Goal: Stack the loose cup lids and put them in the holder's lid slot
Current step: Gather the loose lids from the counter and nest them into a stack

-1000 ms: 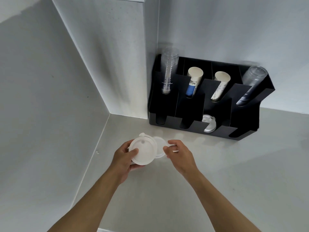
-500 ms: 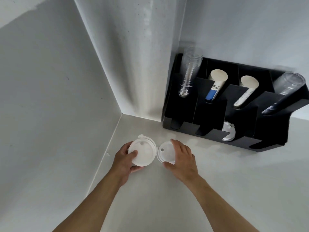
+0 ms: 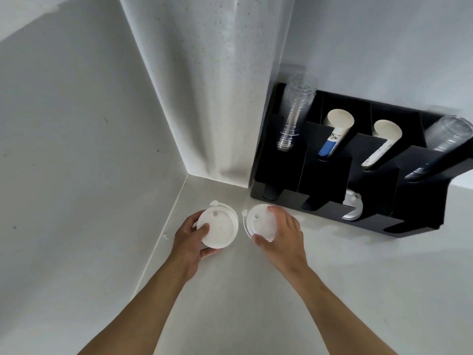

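Nearest me, the left hand (image 3: 190, 239) gripped a stack of white lids (image 3: 218, 228), thumb on top and fingers curled beneath. In the half second before, the right hand (image 3: 280, 233) had shifted from pinching the loose lid (image 3: 258, 221) at its edge to lying spread over it, thumb at the near rim, pressing it onto the grey counter (image 3: 256, 290). The two piles had also drawn apart: a second earlier they overlapped, and now they sat side by side with a gap between. I judged that stacking was unfinished, the single lid not yet joined to the pile.

Beyond the hands stood the black holder (image 3: 332, 175), against the wall, its lid slot (image 3: 353, 206) already holding white lids. Cup stacks (image 3: 294, 116) leaned from the upper compartments. The white walls (image 3: 76, 124) closed a corner at left.
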